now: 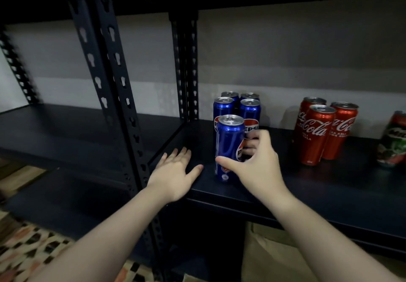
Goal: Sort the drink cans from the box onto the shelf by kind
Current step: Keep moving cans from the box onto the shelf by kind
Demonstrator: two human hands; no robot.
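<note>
The right hand (pixel 259 163) is wrapped around a blue cola can (pixel 229 147), thumb across its front and fingers curled behind it, and the can stands upright on the dark shelf (pixel 285 185) close to the front edge. Just behind that can, four more blue cans (pixel 237 108) of the same kind stand upright in a tight two-by-two block, the nearest pair almost touching the held can. The left hand (pixel 175 171) lies flat on the shelf to the left of the held can, palm down, fingers straight and slightly spread, holding nothing. To the right of the held can, well apart from the blue group, three red cola cans (pixel 325 130) stand upright and close together. Farther right again, at the edge of view, a green and red can (pixel 394 138) is partly cut off, and its label is too blurred to read fully. A perforated black shelf post (pixel 186 68) rises behind and to the left of the blue cans. Below the shelf, under the held can and a little to the right, part of a brown cardboard box (pixel 274 257) shows. Lower left of the held can, a patterned floor covering (pixel 26 248) is visible.
</note>
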